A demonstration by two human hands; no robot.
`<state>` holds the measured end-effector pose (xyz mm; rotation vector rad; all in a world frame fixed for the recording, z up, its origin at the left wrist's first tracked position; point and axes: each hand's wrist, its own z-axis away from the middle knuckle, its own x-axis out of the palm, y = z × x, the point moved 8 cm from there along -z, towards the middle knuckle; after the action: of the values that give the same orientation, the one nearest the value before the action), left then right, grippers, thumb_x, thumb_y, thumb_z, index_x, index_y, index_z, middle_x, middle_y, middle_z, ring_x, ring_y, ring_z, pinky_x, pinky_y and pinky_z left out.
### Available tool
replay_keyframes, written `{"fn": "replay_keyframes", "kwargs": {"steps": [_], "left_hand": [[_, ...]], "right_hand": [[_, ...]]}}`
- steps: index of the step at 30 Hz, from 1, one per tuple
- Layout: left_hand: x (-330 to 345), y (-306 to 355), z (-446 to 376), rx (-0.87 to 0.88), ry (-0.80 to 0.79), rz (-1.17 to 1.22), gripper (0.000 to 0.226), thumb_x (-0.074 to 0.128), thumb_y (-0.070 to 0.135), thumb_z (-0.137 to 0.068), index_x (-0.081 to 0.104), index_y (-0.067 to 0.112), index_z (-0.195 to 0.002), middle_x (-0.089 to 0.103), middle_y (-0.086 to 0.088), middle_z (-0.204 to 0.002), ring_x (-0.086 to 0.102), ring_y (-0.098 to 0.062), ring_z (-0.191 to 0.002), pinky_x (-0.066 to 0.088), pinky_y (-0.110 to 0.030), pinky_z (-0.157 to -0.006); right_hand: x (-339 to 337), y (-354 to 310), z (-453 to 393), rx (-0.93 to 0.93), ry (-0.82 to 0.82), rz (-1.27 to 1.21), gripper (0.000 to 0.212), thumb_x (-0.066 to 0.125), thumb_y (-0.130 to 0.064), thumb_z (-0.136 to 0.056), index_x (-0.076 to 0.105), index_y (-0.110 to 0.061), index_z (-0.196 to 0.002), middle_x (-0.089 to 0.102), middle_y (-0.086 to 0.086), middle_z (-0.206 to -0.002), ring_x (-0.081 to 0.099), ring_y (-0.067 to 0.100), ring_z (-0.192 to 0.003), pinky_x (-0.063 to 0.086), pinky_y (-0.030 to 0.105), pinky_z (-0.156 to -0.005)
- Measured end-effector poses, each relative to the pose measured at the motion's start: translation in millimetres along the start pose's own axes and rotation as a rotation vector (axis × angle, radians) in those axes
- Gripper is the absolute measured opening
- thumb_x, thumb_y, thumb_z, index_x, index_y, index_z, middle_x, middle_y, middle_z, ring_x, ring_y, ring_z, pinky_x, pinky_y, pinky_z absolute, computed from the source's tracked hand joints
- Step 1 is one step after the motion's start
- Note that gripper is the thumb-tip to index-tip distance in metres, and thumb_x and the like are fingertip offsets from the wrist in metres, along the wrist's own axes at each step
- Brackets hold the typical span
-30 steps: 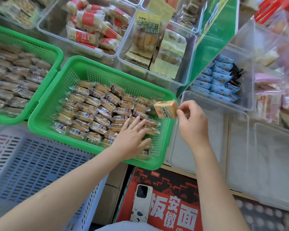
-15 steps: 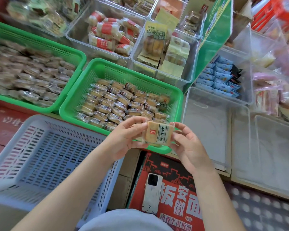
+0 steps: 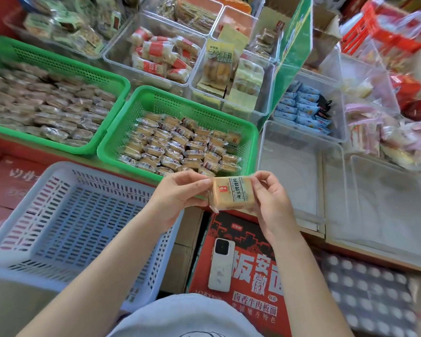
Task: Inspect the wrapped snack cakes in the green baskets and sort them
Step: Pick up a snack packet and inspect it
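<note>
Cake: you are holding one wrapped cake (image 3: 232,193) in front of you, just over the near rim of the right green basket (image 3: 141,100), label side up.
Left hand: your left hand (image 3: 178,198) is pinching the cake's left end, thumb on top, fingers curled under.
Right hand: your right hand (image 3: 272,205) is pinching the right end, fingertips on the upper corner, thumb along the side.
Long axis: the label text is running toward and away from you; the two grips are sitting at opposite ends, left and right.
Step, judged: you are inspecting the wrapper; sorting is not yet done.
Nearer hand: the white basket (image 3: 66,215) is lying down-left, on the left hand's side; the clear bin (image 3: 299,171) is lying just right, on the right hand's side. Whichever hand is keeping the cake is deciding the destination, I judge.
Source: the right green basket is lying directly ahead, packed in rows; the left green basket (image 3: 112,76) is lying further left, also full.
Room: the white basket and clear bin are both showing bare floor; neither route is crossing a tall wall.
Edges: the green rim is touching or just under the cake; which, I cannot tell.
Below: a phone (image 3: 221,263) is resting on a red carton (image 3: 253,276), under your right forearm.
Risk, judged: a slack wrapper end is liable to slip from a one-handed pinch.
</note>
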<state>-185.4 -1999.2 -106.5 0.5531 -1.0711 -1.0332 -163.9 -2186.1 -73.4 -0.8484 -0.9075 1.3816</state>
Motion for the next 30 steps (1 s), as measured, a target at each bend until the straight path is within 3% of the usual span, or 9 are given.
{"fn": "replay_keyframes", "kwargs": {"steps": [2,4,7,10,13,22,25,27,30], "left_hand": [[6,2,7,0.007,-0.025,-0.016,0.027,0.075,0.017,-0.076,0.070,-0.002,-0.094,0.073,-0.014,-0.083,0.070,-0.021,-0.071,0.059,-0.025,-0.062],[10,6,13,0.038,-0.034,-0.009,0.021,0.076,0.018,-0.076,0.071,0.001,-0.089,0.073,-0.014,-0.082,0.070,-0.021,-0.071,0.060,-0.025,-0.062],[6,13,22,0.090,0.057,-0.011,0.009,0.074,0.010,-0.085,0.069,0.003,-0.084,0.073,-0.014,-0.083,0.071,-0.022,-0.076,0.060,-0.026,-0.063],[-2,17,30,0.114,0.135,0.007,0.009,0.068,0.005,-0.092,0.065,0.001,-0.085,0.071,-0.010,-0.077,0.070,-0.020,-0.073,0.059,-0.025,-0.064],[-6,19,36,0.127,0.146,-0.001,0.009,0.068,0.006,-0.093,0.065,0.002,-0.085,0.071,-0.007,-0.074,0.071,-0.020,-0.073,0.059,-0.027,-0.067],[-19,21,50,0.119,0.157,-0.083,0.009,0.071,0.008,-0.091,0.065,0.005,-0.084,0.068,-0.004,-0.072,0.067,-0.021,-0.071,0.058,-0.026,-0.062],[-24,26,53,0.191,0.150,-0.311,0.015,0.077,0.020,-0.088,0.067,0.016,-0.099,0.070,0.001,-0.094,0.067,-0.019,-0.091,0.058,-0.030,-0.075],[-15,31,56,0.235,0.023,-0.388,0.030,0.081,0.028,-0.084,0.068,0.025,-0.110,0.070,0.009,-0.112,0.068,-0.014,-0.103,0.057,-0.028,-0.084],[-4,37,61,0.242,-0.081,-0.390,0.023,0.078,0.021,-0.083,0.074,0.016,-0.105,0.073,0.011,-0.096,0.067,-0.007,-0.078,0.050,-0.017,-0.069]], "right_hand": [[-4,2,7,0.004,0.058,0.067,0.010,0.051,-0.018,-0.103,0.057,-0.013,-0.097,0.074,0.006,-0.089,0.071,0.017,-0.080,0.054,0.035,-0.065],[-12,-4,13,-0.068,0.167,0.292,0.006,0.055,-0.023,-0.101,0.057,-0.017,-0.100,0.072,0.008,-0.093,0.071,0.017,-0.082,0.057,0.037,-0.070],[-12,-18,28,-0.210,0.249,0.506,0.013,0.054,-0.031,-0.100,0.059,-0.019,-0.097,0.064,0.008,-0.089,0.063,0.018,-0.082,0.054,0.040,-0.079],[9,-18,43,-0.240,0.088,0.517,0.031,0.052,-0.043,-0.100,0.063,-0.016,-0.088,0.061,0.016,-0.082,0.057,0.018,-0.071,0.050,0.039,-0.073],[32,-9,51,-0.236,-0.062,0.586,0.027,0.059,-0.053,-0.092,0.061,-0.027,-0.095,0.065,0.005,-0.087,0.061,0.016,-0.079,0.050,0.029,-0.073],[51,-11,58,-0.248,-0.076,0.462,0.009,0.061,-0.020,-0.097,0.063,-0.012,-0.093,0.065,0.008,-0.085,0.062,0.022,-0.078,0.054,0.039,-0.077],[52,-9,58,-0.176,-0.102,0.342,0.016,0.055,-0.015,-0.100,0.063,-0.002,-0.094,0.061,0.003,-0.076,0.057,0.012,-0.071,0.049,0.030,-0.069],[53,-5,56,-0.122,-0.134,0.267,0.021,0.052,-0.016,-0.102,0.063,0.001,-0.097,0.059,0.003,-0.075,0.054,0.012,-0.070,0.046,0.029,-0.068],[59,-1,55,-0.061,-0.200,0.168,0.027,0.051,-0.018,-0.103,0.062,0.007,-0.101,0.056,0.004,-0.073,0.051,0.015,-0.066,0.044,0.031,-0.067]]}}
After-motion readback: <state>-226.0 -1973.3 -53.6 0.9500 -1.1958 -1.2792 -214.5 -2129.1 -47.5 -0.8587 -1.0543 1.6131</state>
